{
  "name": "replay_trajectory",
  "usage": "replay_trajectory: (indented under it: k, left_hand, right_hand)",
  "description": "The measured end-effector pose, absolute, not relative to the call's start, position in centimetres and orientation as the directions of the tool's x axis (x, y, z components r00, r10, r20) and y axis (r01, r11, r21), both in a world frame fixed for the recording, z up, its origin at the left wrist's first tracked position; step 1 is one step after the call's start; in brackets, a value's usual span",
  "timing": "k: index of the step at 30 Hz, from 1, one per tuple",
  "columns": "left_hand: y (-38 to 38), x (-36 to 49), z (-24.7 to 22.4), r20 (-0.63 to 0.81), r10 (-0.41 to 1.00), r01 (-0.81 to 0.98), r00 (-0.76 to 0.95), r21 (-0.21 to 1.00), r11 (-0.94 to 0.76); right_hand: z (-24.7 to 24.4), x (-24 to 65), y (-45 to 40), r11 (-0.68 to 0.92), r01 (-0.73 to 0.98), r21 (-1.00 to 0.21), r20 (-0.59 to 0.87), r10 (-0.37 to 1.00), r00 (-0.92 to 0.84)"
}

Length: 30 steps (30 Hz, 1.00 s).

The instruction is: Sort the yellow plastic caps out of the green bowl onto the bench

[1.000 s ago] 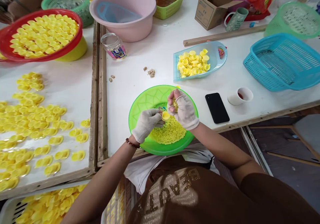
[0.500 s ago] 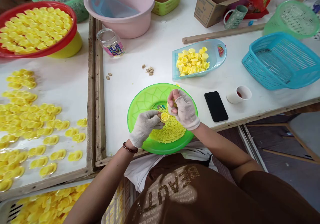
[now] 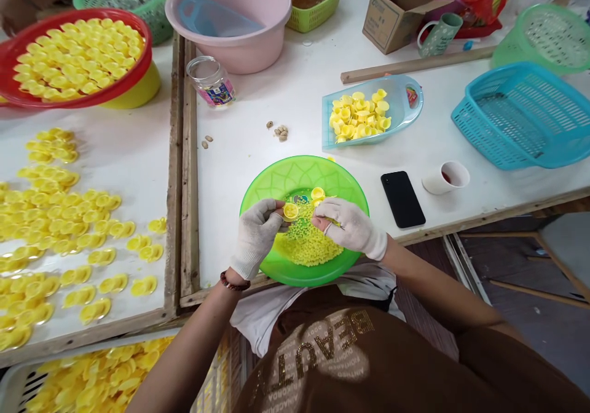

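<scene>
My left hand [image 3: 255, 236], in a white knit glove, pinches a round yellow plastic cap [image 3: 291, 211] above a green plastic plate [image 3: 304, 176]. My right hand [image 3: 349, 227], in a fingerless glove, lies low over the plate with its fingers toward the cap, curled on small yellow pieces. A heap of small yellow pellets [image 3: 308, 245] fills the plate's near half. Loose yellow caps [image 3: 318, 193] rest just above my right fingers.
A blue tray of yellow caps [image 3: 354, 117] stands beyond the plate. A black phone [image 3: 402, 199] and a white cup [image 3: 445, 177] lie to the right. A wooden-edged board [image 3: 83, 247] spread with yellow caps lies left. A co-worker's hand [image 3: 18, 1] shows top left.
My right hand has swung from upright to lying flatter, its fingers now pointing left toward the cap. Yellow caps have come into view on the plate beside it. My left hand has barely moved.
</scene>
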<state>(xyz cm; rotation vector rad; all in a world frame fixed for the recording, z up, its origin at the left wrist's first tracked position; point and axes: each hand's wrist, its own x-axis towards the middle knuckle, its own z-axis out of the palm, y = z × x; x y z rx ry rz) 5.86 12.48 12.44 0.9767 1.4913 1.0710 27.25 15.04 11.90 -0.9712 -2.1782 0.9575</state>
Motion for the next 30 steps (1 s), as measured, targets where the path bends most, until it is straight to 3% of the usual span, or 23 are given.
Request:
replay_trajectory:
  k: [3, 7, 13, 16, 19, 26, 28, 30]
  left_hand:
    - [12.4, 5.9, 11.9, -0.243, 0.96, 0.094, -0.142, 0.962, 0.258]
    - [12.2, 6.4, 11.2, -0.17, 0.982, 0.19, -0.085, 0.964, 0.184]
    - [11.9, 6.5, 11.6, -0.292, 0.955, 0.063, -0.057, 0.953, 0.296]
    - [12.0, 6.6, 11.7, -0.32, 0.946, 0.007, -0.056, 0.947, 0.321]
    - [12.0, 6.8, 11.6, -0.335, 0.94, -0.057, -0.064, 0.942, 0.332]
    - [11.1, 6.1, 11.5, -0.362, 0.929, -0.307, 0.073, 0.878, 0.366]
    - [10.8, 5.4, 11.6, -0.335, 0.942, -0.295, 0.024, 0.898, 0.327]
    - [10.6, 4.8, 11.7, -0.304, 0.951, -0.264, -0.053, 0.923, 0.28]
  right_hand:
    - [11.9, 26.7, 15.4, 0.477, 0.429, -0.767, 0.23, 0.829, -0.51]
    - [11.4, 25.1, 15.6, 0.296, 0.42, -0.858, 0.077, 0.882, -0.466]
    - [10.8, 25.5, 15.9, 0.09, 0.193, -0.977, -0.015, 0.875, -0.484]
    - [10.9, 26.0, 16.1, 0.258, 0.31, -0.915, 0.116, 0.905, -0.408]
    - [11.1, 25.9, 15.6, 0.403, 0.375, -0.835, 0.208, 0.862, -0.463]
    - [10.6, 25.6, 15.3, 0.335, 0.433, -0.837, 0.115, 0.881, -0.46]
    - [10.5, 25.5, 15.5, 0.31, 0.464, -0.83, 0.051, 0.87, -0.491]
    - [10.4, 25.3, 15.2, 0.347, 0.583, -0.735, -0.081, 0.808, -0.583]
